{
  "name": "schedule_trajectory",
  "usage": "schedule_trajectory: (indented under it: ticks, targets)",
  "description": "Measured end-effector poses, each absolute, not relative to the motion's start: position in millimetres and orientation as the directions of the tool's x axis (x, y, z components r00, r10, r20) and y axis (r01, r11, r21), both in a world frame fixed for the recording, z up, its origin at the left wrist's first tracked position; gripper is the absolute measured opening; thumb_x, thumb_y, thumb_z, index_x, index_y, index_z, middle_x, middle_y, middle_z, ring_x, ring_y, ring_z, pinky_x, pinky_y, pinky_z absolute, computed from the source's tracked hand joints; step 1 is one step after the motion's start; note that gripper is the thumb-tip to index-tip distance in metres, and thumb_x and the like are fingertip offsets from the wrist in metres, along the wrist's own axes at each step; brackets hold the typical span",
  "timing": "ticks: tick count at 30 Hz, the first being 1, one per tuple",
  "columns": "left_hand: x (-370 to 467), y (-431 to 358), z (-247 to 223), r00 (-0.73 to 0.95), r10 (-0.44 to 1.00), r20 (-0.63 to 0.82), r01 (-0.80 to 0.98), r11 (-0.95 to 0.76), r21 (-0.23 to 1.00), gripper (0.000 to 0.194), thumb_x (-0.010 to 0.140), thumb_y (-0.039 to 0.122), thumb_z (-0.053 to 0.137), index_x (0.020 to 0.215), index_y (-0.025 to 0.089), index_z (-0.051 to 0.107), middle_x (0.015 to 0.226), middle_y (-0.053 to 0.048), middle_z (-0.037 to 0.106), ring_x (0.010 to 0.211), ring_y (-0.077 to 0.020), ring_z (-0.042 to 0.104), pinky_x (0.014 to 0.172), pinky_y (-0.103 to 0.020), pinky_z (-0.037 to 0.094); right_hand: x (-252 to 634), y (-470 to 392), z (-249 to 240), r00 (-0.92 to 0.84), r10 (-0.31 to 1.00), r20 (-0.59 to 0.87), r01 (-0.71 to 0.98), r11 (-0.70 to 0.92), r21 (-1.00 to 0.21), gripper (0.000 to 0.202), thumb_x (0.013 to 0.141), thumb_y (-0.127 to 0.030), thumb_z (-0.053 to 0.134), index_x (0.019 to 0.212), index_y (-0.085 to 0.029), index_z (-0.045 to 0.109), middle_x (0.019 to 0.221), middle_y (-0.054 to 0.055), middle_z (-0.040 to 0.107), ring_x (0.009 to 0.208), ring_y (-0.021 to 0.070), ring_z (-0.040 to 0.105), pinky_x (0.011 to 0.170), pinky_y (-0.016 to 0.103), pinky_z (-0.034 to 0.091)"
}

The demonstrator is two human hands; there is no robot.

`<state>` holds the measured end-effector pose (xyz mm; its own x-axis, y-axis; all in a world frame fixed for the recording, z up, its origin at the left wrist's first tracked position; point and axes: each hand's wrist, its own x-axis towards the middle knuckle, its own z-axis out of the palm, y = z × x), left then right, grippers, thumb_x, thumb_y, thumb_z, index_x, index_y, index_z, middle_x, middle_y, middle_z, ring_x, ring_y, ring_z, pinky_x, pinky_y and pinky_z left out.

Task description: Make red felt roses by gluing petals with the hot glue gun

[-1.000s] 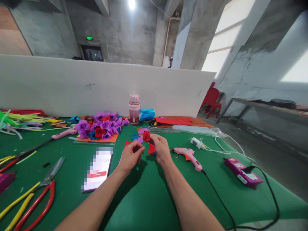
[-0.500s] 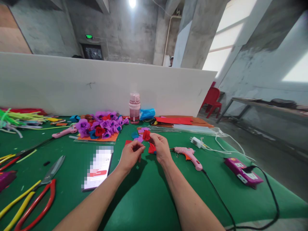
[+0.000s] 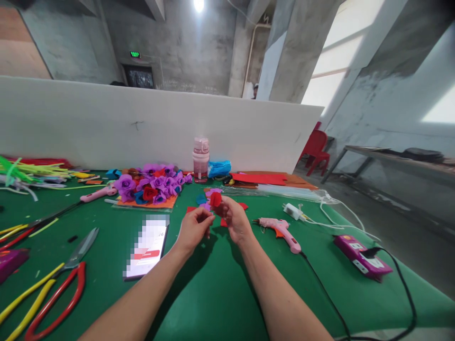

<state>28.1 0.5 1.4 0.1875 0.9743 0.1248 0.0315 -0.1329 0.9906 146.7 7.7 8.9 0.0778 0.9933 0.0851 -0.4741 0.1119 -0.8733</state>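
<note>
As the right hand holds the red paper piece up above the green tabletop, its petals presumably hang free of the surface for a clear view. The pink glue gun lies to the right, nozzle toward the hands, apparently for easy reach. Finished-looking flowers sit apart on an orange sheet, likely against crushing. Grip: right thumb and fingers closed on the piece's edge; left hand pinched shut just beside it, contents, if any, indiscernible.
</note>
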Motion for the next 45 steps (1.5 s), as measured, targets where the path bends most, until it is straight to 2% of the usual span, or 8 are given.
schedule_trajectory:
  ticks: [8, 15, 21, 23, 27, 31, 38, 45]
  targets:
    - [27.3, 3.4, -3.1, 0.149, 0.987, 0.059, -0.035, -0.054, 0.998, 0.026, 0.064, 0.039, 0.066, 0.066, 0.016, 0.053, 0.052, 0.006, 0.051, 0.039, -0.0081, 0.047, 0.038, -0.022, 0.042, 140.6, 4.7, 3.9, 0.038, 0.992, 0.122, -0.434, 0.126, -0.892, 0.038, 0.056, -0.020, 0.073, 0.092, -0.019, 0.061, 0.077, 0.002, 0.072, 0.075, 0.0178, 0.066, 0.071, 0.030, 0.047]
    - [30.2, 0.9, -4.0, 0.141, 0.989, 0.047, -0.036, -0.042, 0.998, 0.022, 0.065, 0.035, 0.064, 0.065, 0.017, 0.052, 0.051, 0.006, 0.050, 0.039, -0.0084, 0.047, 0.037, -0.022, 0.043, 138.3, 6.8, -2.0, 0.055, 0.992, 0.116, -0.433, 0.128, -0.892, 0.036, 0.056, -0.021, 0.075, 0.089, -0.020, 0.060, 0.074, 0.001, 0.071, 0.075, 0.0173, 0.066, 0.070, 0.028, 0.046]
    - [21.6, 5.1, 3.6, 0.211, 0.976, 0.057, 0.013, -0.062, 0.998, 0.028, 0.064, 0.040, 0.066, 0.074, 0.016, 0.057, 0.059, 0.004, 0.055, 0.037, -0.0068, 0.043, 0.035, -0.021, 0.037, 144.3, 11.2, -4.9, 0.101, 0.988, 0.117, -0.446, 0.150, -0.882, 0.034, 0.058, -0.022, 0.074, 0.089, -0.019, 0.061, 0.076, 0.002, 0.071, 0.071, 0.0149, 0.065, 0.072, 0.028, 0.047]
    - [14.7, 10.4, 6.0, 0.169, 0.983, 0.067, 0.037, -0.074, 0.997, 0.030, 0.065, 0.043, 0.065, 0.075, 0.016, 0.057, 0.054, 0.005, 0.053, 0.037, -0.0066, 0.041, 0.036, -0.020, 0.035, 145.7, 11.8, -5.2, 0.104, 0.989, 0.106, -0.450, 0.142, -0.881, 0.035, 0.057, -0.022, 0.075, 0.089, -0.018, 0.061, 0.077, 0.002, 0.072, 0.071, 0.0146, 0.065, 0.074, 0.028, 0.048]
    - [3.8, 19.5, 8.5, 0.009, 0.982, 0.186, 0.065, -0.187, 0.980, 0.027, 0.067, 0.041, 0.063, 0.074, 0.015, 0.058, 0.060, 0.002, 0.055, 0.052, -0.0089, 0.049, 0.046, -0.019, 0.038, 142.3, 9.2, -4.9, 0.041, 0.997, 0.064, -0.414, 0.075, -0.907, 0.038, 0.053, -0.021, 0.077, 0.088, -0.017, 0.061, 0.074, 0.002, 0.071, 0.067, 0.0143, 0.065, 0.070, 0.029, 0.049]
    - [1.6, 19.9, 11.9, -0.029, 0.961, 0.276, 0.039, -0.275, 0.961, 0.024, 0.067, 0.038, 0.064, 0.073, 0.015, 0.058, 0.064, 0.001, 0.056, 0.058, -0.0092, 0.049, 0.053, -0.020, 0.039, 137.0, 5.4, -3.1, -0.001, 0.997, 0.078, -0.327, 0.074, -0.942, 0.032, 0.053, -0.023, 0.077, 0.081, -0.016, 0.063, 0.071, 0.000, 0.070, 0.066, 0.0128, 0.064, 0.071, 0.027, 0.047]
    - [1.4, 12.9, 26.4, -0.005, 0.956, 0.294, -0.062, -0.294, 0.954, 0.024, 0.066, 0.037, 0.066, 0.072, 0.016, 0.059, 0.063, 0.002, 0.055, 0.056, -0.0086, 0.048, 0.053, -0.020, 0.038, 133.4, 0.3, 1.5, -0.038, 0.993, 0.115, -0.292, 0.099, -0.951, 0.025, 0.056, -0.023, 0.074, 0.078, -0.017, 0.063, 0.068, -0.001, 0.068, 0.064, 0.0123, 0.062, 0.069, 0.026, 0.047]
    - [1.4, 12.8, 25.8, 0.021, 0.969, 0.247, -0.021, -0.246, 0.969, 0.025, 0.063, 0.037, 0.068, 0.070, 0.016, 0.057, 0.060, 0.002, 0.056, 0.054, -0.0092, 0.049, 0.052, -0.021, 0.039, 130.0, -2.8, 2.1, -0.106, 0.986, 0.129, -0.292, 0.093, -0.952, 0.024, 0.057, -0.021, 0.073, 0.079, -0.019, 0.065, 0.072, -0.001, 0.067, 0.068, 0.0127, 0.062, 0.069, 0.026, 0.048]
